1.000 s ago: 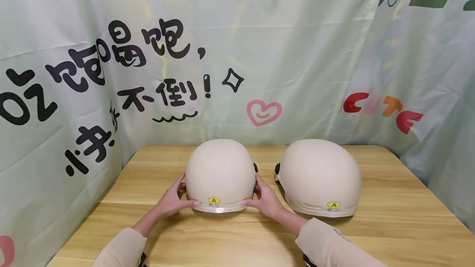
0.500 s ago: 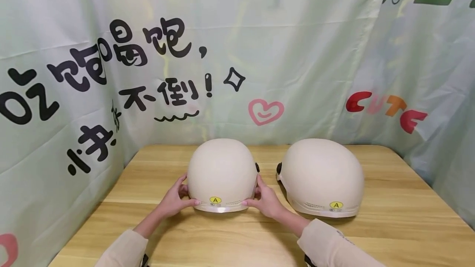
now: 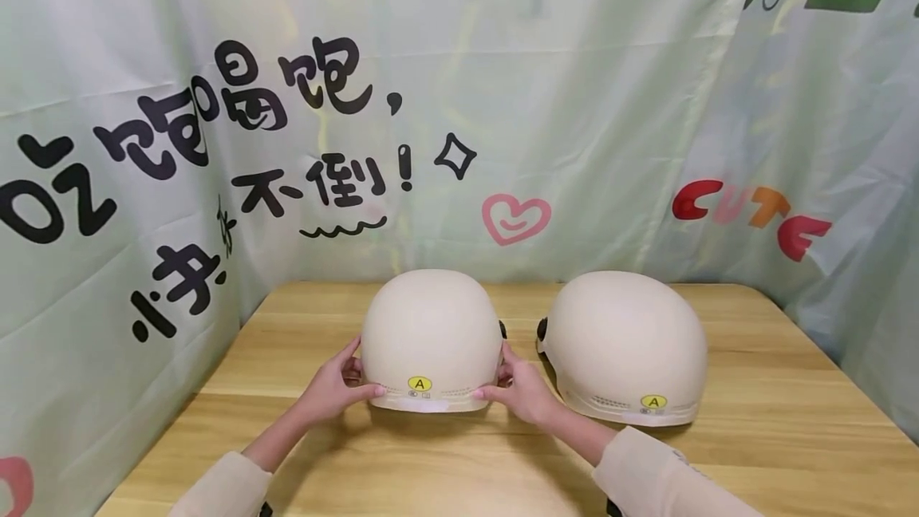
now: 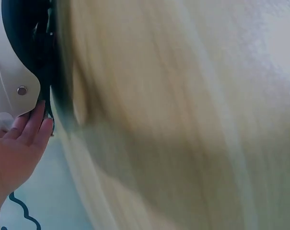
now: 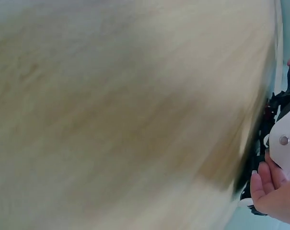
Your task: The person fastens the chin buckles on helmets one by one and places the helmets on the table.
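A cream half-shell helmet [image 3: 432, 329] with a yellow round "A" sticker is held between both hands in the head view. My left hand [image 3: 332, 386] grips its left side, thumb on the front rim and fingers curled beneath the edge; the left wrist view shows those fingertips [image 4: 34, 122] under the shell near a rivet. On the opposite side, my right hand [image 3: 527, 391] grips it the same way, its fingers [image 5: 267, 179] under the rim beside dark straps. Whether the rim touches the table cannot be told. A matching second helmet [image 3: 628, 341] stands to the right, untouched.
Both helmets are over a wooden table [image 3: 431, 465] with rounded far corners. Behind and to the left hangs a pale printed cloth [image 3: 589, 118] with black lettering and a pink heart. The second helmet is close to my right forearm [image 3: 581, 433].
The held helmet has risen or tilted up very slightly against the other helmet, and my right sleeve has shifted right. Both hands keep their grip; the view has moved a little.
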A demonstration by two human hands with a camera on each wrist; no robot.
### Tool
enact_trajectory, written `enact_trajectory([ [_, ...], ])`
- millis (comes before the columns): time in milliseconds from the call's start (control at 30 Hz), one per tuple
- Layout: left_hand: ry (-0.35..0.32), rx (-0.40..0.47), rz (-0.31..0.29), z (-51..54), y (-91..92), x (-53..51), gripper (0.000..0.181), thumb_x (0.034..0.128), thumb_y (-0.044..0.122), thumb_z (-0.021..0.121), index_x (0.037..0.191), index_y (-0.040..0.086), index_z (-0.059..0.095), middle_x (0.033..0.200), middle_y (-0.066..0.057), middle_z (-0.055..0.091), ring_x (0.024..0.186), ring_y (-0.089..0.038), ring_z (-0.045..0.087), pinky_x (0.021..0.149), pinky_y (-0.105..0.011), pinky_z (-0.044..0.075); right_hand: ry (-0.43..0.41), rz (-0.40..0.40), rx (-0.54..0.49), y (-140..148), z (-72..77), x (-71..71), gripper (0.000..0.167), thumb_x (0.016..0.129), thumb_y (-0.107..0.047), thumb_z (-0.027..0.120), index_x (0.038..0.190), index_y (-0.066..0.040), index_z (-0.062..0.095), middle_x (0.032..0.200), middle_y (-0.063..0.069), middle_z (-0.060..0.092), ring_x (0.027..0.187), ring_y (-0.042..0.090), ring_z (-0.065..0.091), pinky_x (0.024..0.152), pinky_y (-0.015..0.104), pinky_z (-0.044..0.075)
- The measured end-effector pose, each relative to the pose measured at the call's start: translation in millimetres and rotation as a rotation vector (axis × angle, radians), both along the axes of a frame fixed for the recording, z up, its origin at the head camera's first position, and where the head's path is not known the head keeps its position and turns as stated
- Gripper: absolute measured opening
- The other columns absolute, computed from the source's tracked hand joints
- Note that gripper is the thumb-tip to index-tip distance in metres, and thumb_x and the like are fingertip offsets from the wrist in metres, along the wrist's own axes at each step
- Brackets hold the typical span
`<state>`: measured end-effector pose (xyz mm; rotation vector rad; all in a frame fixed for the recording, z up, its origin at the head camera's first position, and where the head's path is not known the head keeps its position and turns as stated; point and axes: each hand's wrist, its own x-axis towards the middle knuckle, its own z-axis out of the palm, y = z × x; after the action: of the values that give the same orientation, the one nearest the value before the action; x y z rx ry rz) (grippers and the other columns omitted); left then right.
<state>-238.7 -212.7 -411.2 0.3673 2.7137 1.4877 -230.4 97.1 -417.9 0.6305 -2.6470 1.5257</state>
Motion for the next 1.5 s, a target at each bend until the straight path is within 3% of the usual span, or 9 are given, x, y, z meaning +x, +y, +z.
enact_trajectory([
  [267, -0.012, 0.051, -0.049, 11.0, -0.8, -1.3, 0.095, 0.0745, 0.017, 0.077, 0.142, -0.012, 0.018, 0.095, -0.014, 0.059, 0.084, -0.011, 0.057, 0.077, -0.02, 0.053, 0.002, -0.046, 0.038, 6.9, 17.4, -1.1, 0.087, 0.073, -0.021, 0.077, 0.137, 0.015, 0.03, 0.076, 0.011, 0.07, 0.064, 0.009, 0.054, 0.053, 0.018, 0.043],
  [433, -0.034, 0.122, -0.029, 20.4, -5.9, -2.8, 0.086, 0.0787, 0.013, 0.073, 0.142, -0.011, 0.02, 0.091, -0.009, 0.054, 0.079, -0.006, 0.054, 0.073, -0.015, 0.05, -0.015, -0.121, 0.048, 3.2, 31.5, -6.1, 0.086, 0.074, -0.024, 0.077, 0.135, 0.016, 0.032, 0.068, 0.006, 0.067, 0.052, 0.005, 0.04, 0.045, 0.018, 0.033],
  [567, -0.046, 0.178, -0.011, 27.8, -6.4, -3.3, 0.079, 0.0826, 0.013, 0.069, 0.142, -0.008, 0.022, 0.09, -0.006, 0.053, 0.078, -0.005, 0.054, 0.071, -0.015, 0.05, -0.016, -0.144, 0.014, 2.6, 44.0, -10.2, 0.079, 0.076, -0.022, 0.075, 0.135, 0.013, 0.035, 0.067, 0.006, 0.065, 0.051, 0.005, 0.039, 0.045, 0.018, 0.032],
  [867, -0.037, 0.165, 0.06, 45.7, 3.8, 1.4, 0.07, 0.0856, 0.011, 0.065, 0.14, -0.01, 0.027, 0.088, -0.003, 0.053, 0.075, -0.002, 0.052, 0.066, -0.014, 0.047, -0.09, -0.134, -0.036, 6.8, 59.5, -10.2, 0.072, 0.082, -0.02, 0.071, 0.137, 0.009, 0.036, 0.073, 0.01, 0.067, 0.054, 0.009, 0.04, 0.047, 0.02, 0.031],
  [967, -0.022, 0.158, 0.076, 58.0, 6.4, 1.6, 0.067, 0.0861, 0.011, 0.064, 0.139, -0.01, 0.029, 0.085, -0.002, 0.055, 0.072, -0.003, 0.05, 0.06, -0.016, 0.043, -0.101, -0.146, -0.053, 7.2, 63.3, -9.9, 0.067, 0.084, -0.021, 0.069, 0.135, 0.01, 0.039, 0.079, 0.015, 0.069, 0.057, 0.009, 0.05, 0.048, 0.019, 0.038],
  [1100, -0.003, 0.156, 0.089, 76.3, 10.2, 0.5, 0.063, 0.0881, 0.014, 0.062, 0.138, -0.011, 0.032, 0.082, -0.001, 0.06, 0.07, -0.002, 0.05, 0.057, -0.017, 0.041, -0.104, -0.172, -0.074, 6.6, 71.9, -9.0, 0.058, 0.087, -0.023, 0.066, 0.13, 0.01, 0.047, 0.092, 0.022, 0.07, 0.076, 0.017, 0.066, 0.059, 0.023, 0.048],
  [1200, 0.008, 0.156, 0.098, 87.6, 13.9, -2.5, 0.058, 0.0893, 0.016, 0.06, 0.136, -0.009, 0.037, 0.078, 0.002, 0.058, 0.067, -0.002, 0.049, 0.055, -0.016, 0.04, -0.121, -0.176, -0.097, 6.1, 78.8, -8.8, 0.052, 0.089, -0.022, 0.063, 0.127, 0.01, 0.05, 0.093, 0.024, 0.069, 0.078, 0.022, 0.066, 0.061, 0.026, 0.049],
  [1333, -0.002, 0.13, 0.108, 98.3, 18.6, -6.8, 0.054, 0.0902, 0.019, 0.06, 0.135, -0.006, 0.042, 0.073, 0.004, 0.053, 0.064, -0.002, 0.045, 0.051, -0.017, 0.036, -0.167, -0.165, -0.133, 7.9, 85.8, -10.0, 0.049, 0.091, -0.02, 0.059, 0.127, 0.012, 0.049, 0.095, 0.025, 0.068, 0.071, 0.014, 0.064, 0.07, 0.033, 0.055],
  [1500, -0.059, 0.096, 0.062, 108.8, 21.4, -9.5, 0.057, 0.0922, 0.025, 0.057, 0.136, -0.008, 0.04, 0.085, -0.005, 0.061, 0.068, 0.0, 0.052, 0.06, -0.017, 0.048, -0.184, -0.161, -0.143, 11.9, 94.8, -13.9, 0.047, 0.092, -0.02, 0.057, 0.123, 0.015, 0.051, 0.096, 0.025, 0.068, 0.066, 0.005, 0.059, 0.074, 0.036, 0.057],
])
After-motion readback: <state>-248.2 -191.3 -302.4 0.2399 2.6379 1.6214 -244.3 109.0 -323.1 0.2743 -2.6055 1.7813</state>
